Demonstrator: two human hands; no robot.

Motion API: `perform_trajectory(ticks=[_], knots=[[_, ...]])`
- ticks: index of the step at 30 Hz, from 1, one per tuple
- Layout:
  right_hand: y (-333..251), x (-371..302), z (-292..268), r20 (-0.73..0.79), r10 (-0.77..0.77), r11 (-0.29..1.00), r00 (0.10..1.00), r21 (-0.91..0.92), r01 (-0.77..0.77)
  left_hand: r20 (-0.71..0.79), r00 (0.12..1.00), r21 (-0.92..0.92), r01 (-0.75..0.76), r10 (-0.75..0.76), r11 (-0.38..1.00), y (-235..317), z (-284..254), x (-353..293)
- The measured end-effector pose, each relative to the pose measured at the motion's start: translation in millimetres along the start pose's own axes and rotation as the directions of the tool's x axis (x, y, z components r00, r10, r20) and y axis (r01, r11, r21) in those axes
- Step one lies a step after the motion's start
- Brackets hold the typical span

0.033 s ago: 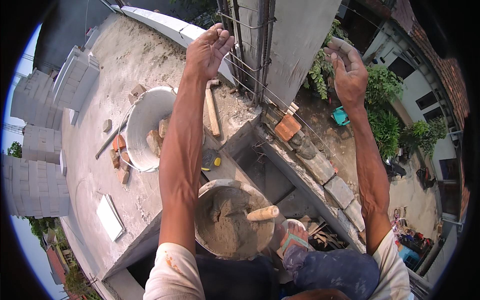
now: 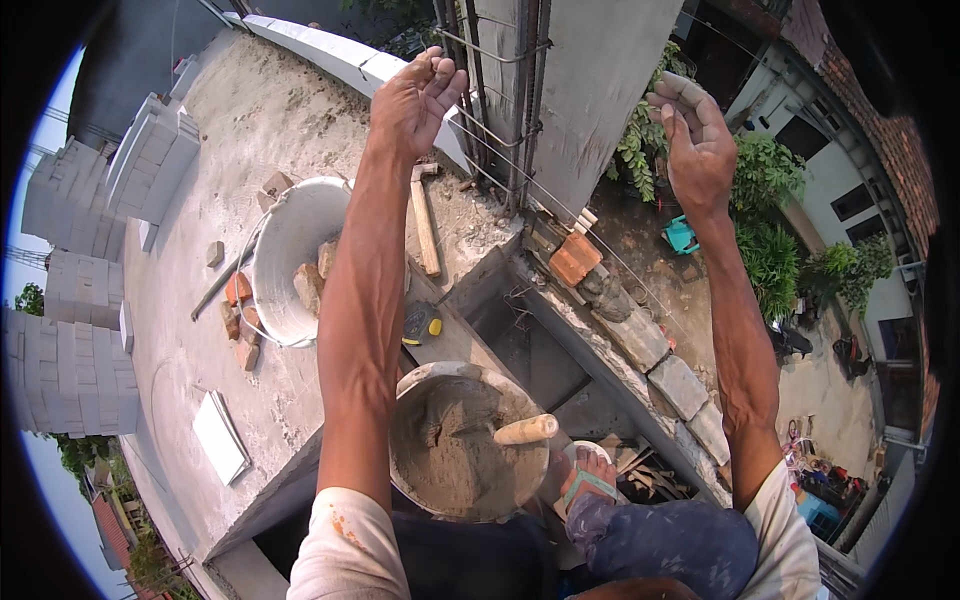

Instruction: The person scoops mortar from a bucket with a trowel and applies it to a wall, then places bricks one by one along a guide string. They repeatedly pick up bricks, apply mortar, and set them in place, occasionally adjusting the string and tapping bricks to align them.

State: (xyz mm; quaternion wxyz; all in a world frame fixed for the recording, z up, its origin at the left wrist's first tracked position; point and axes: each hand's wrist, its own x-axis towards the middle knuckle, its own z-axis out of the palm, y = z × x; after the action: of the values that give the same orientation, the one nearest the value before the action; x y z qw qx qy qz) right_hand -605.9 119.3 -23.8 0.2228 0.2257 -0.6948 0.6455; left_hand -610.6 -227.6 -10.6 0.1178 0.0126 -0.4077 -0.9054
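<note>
My left hand [image 2: 420,98] is raised at the far side beside the upright steel bars [image 2: 515,90], with its fingers curled toward the thumb. Level with it on the right, my right hand [image 2: 697,145] hangs in the air past the concrete column [image 2: 605,90], its fingers bent and the thumb close to them. Anything pinched in either hand is too small to make out. A thin string [image 2: 548,186] runs from near my left hand down along the brick course. Below my arms stands a bucket of wet mortar [image 2: 460,470], with a wooden-handled trowel [image 2: 527,429] resting in it.
A white bucket [image 2: 285,262] holding brick pieces tilts on the slab at left. A hammer [image 2: 426,225] and a tape measure [image 2: 421,324] lie near my left forearm. Bricks [image 2: 630,335] line the wall edge, with a drop to the yard beyond. Block stacks [image 2: 70,370] stand far left.
</note>
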Motion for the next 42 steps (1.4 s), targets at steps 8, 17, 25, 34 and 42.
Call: perform_trajectory(ticks=[8,17,25,34,42], knots=[[-60.7,23.8,4.2,0.022,-0.421,0.822,0.907,-0.413,0.391,0.259,0.965,-0.212,0.101,-0.044,0.972,46.7,21.2,13.3],[-101.3,50.4,83.0,0.540,-0.296,0.582,0.788,-0.552,0.597,0.472,0.814,0.106,0.328,-0.338,0.939,49.2,51.9,-13.9],[-80.5,83.7,95.7,0.427,-0.391,0.626,0.815,-0.526,0.576,0.355,0.870,0.211,0.282,-0.342,0.936,54.5,71.9,-31.2],[-99.9,67.3,88.8,0.357,-0.296,0.886,0.886,-0.246,0.394,0.206,0.933,0.319,0.220,-0.294,0.922,39.1,89.7,-30.2],[-79.5,89.2,91.4,0.512,-0.439,0.817,0.738,-0.115,0.565,0.316,0.897,0.403,0.168,-0.309,0.900,46.2,78.1,-16.2]])
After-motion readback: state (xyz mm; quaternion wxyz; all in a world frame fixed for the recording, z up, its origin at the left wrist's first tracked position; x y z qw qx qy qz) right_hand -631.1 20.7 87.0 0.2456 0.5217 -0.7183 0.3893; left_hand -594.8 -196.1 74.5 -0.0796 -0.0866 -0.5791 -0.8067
